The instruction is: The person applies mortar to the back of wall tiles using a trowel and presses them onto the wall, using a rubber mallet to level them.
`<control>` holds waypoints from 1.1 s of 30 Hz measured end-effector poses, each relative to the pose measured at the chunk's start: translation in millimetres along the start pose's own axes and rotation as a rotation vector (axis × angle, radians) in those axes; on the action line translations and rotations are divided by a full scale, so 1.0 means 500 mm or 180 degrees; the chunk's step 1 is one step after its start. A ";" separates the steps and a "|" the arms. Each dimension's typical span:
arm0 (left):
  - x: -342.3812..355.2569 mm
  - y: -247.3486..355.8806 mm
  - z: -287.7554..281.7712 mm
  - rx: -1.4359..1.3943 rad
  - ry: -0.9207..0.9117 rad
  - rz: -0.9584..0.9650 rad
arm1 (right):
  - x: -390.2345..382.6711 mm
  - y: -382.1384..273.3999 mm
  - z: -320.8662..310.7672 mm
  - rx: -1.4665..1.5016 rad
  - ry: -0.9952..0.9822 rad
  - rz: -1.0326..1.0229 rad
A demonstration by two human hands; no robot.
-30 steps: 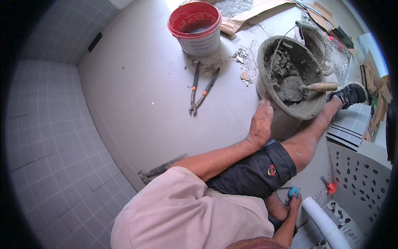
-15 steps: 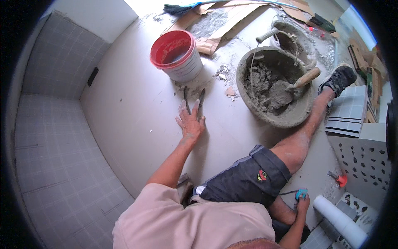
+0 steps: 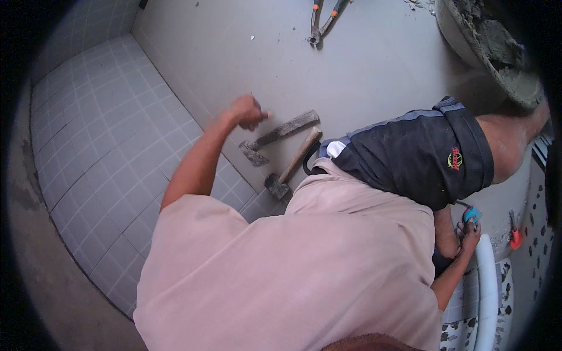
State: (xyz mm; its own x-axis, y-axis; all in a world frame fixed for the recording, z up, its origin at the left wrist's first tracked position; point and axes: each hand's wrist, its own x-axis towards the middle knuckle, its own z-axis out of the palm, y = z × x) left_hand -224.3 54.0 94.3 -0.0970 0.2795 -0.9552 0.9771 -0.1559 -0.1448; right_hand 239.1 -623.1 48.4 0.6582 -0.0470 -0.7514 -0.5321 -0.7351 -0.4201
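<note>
My left hand (image 3: 249, 112) is raised near two hammer-like tools, fingers loosely curled, one finger apart, nothing visible in it. One tool (image 3: 287, 126) is caked grey; the other (image 3: 298, 154) has a wooden handle and dark head. My right hand (image 3: 469, 237), low at the right by my bare leg, is closed on a small cyan tool (image 3: 472, 214) with a dark strip running from it. Long metal pincers (image 3: 319, 32) with orange bands lie on the floor further off.
A bucket (image 3: 459, 41) of grey mortar stands upper right, beyond my leg. A small red-handled tool (image 3: 515, 237) and a long white roll (image 3: 486, 292) lie at the right. Grey tiled surfaces (image 3: 99, 169) run along the left, beside the pale floor (image 3: 234, 58).
The view has shifted, bringing the hammer-like tools into sight. My left hand has left the area over the pincers and moved back toward my body. My right hand still grips the cyan tool.
</note>
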 end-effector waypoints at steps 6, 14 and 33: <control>-0.067 -0.046 0.207 0.1116 0.2026 0.1100 | -0.007 0.014 0.033 0.0334 -0.0134 -0.0066; -0.056 0.122 0.322 0.1653 0.0974 0.1296 | -0.001 0.016 0.101 -0.1241 0.1320 -0.0523; -0.194 0.454 0.352 0.1299 0.1365 0.2899 | -0.165 -0.032 0.078 0.0214 0.2584 -0.1452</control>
State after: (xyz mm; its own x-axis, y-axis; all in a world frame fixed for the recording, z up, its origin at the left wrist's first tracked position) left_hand -26.2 -175.0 108.5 0.7841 0.1949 -0.5893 0.5045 -0.7532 0.4221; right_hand 172.4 -581.0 97.3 0.9683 -0.2404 0.0686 -0.1435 -0.7593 -0.6347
